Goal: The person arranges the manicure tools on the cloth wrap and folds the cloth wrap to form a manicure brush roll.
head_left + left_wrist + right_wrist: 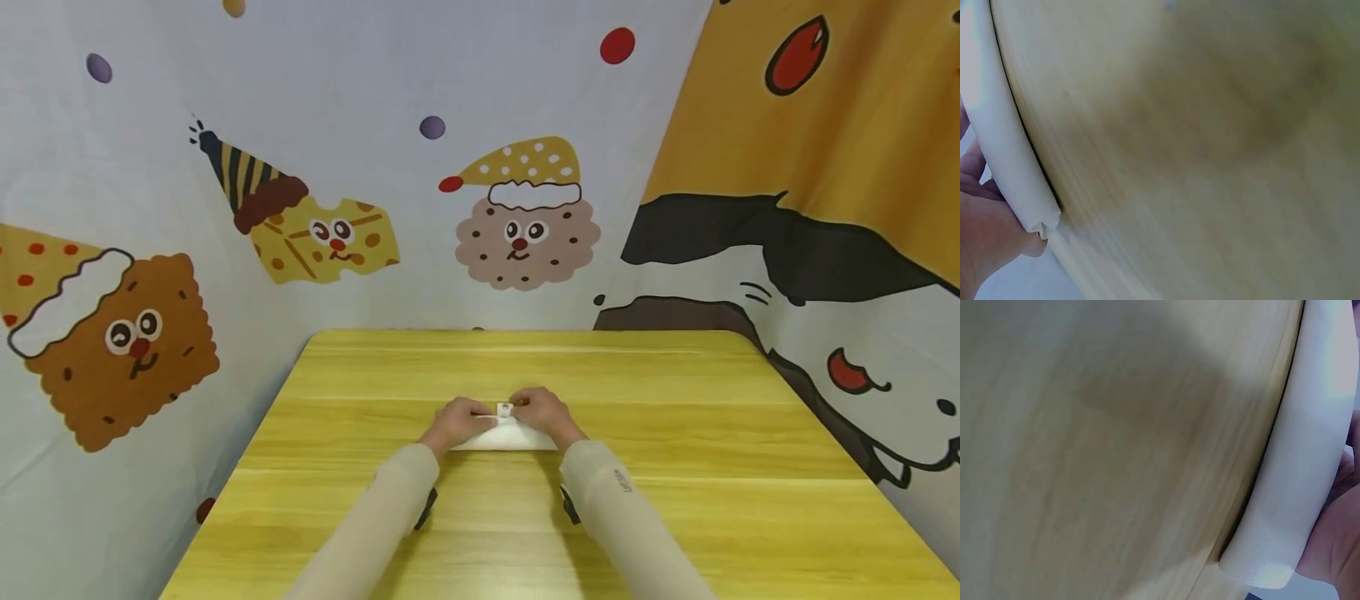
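A white, leather-like soft case (506,435), long and rounded, lies on the wooden table in the head view. A small white tab (505,409) with a round snap-like mark stands up at its far edge. My left hand (459,421) grips the case's left part, thumb pointing in toward the tab. At the tab's right side, the fingers of my right hand (543,412) pinch the tab's edge. The left wrist view shows the case's folded end (1041,219) beside the palm. In the right wrist view the smooth, rounded other end (1260,569) rests against my right hand.
The yellow wood-grain table (517,533) spreads out on all sides of the case. Behind it hangs a white cloth (420,50) printed with cartoon biscuits and cheese, with an orange part on the right. Dark bands (425,508) show under both wrists.
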A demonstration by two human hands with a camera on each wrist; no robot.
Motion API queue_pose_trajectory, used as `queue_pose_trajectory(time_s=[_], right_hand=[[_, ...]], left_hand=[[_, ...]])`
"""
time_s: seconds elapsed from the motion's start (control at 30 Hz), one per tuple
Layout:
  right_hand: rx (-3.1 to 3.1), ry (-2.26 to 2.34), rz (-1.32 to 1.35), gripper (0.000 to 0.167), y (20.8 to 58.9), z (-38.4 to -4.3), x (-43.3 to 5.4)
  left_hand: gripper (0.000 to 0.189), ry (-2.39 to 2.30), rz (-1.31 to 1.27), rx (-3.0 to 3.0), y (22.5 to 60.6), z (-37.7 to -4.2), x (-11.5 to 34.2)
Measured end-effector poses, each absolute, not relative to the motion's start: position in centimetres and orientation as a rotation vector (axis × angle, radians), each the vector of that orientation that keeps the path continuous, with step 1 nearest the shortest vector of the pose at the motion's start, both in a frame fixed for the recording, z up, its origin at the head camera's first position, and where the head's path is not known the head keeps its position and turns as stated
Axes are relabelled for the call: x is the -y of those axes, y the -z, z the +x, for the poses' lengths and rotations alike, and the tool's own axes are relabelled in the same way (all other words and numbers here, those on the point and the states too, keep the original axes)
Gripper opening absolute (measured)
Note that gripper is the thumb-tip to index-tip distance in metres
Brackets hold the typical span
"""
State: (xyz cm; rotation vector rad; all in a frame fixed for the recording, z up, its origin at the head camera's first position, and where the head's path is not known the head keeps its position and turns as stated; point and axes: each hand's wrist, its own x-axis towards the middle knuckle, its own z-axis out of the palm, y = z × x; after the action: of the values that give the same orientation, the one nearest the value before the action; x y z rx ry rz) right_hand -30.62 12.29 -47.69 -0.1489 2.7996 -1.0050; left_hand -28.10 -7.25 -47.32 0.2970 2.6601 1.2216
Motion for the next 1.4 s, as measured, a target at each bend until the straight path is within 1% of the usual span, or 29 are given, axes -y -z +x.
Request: queue_pose_trajectory(time_s=[0.2,0.4,0.87,1.27,1.4], right_hand=[[-2.710,1.226,-0.109,0.017,48.15,-30.92,-12.52],[-2.618,1.467,-0.118,0.011,48.38,-31.09,-12.54],[-2.622,1.470,-0.116,0.015,48.15,-30.49,-12.50],[-2.640,1.412,-0.168,0.015,48.21,-30.35,-12.76],[-2.608,1.418,-0.183,0.018,47.97,-30.18,-12.80]], left_hand=[[0.026,-1.244,0.287,-2.647,47.20,-28.11,7.14],[0.022,-1.298,0.313,-2.645,47.31,-28.17,7.29],[0.012,-1.370,0.353,-2.662,47.74,-28.08,7.17],[0.016,-1.509,0.358,-2.635,48.07,-28.11,7.17],[0.015,-1.523,0.350,-2.648,48.14,-28.11,7.10]])
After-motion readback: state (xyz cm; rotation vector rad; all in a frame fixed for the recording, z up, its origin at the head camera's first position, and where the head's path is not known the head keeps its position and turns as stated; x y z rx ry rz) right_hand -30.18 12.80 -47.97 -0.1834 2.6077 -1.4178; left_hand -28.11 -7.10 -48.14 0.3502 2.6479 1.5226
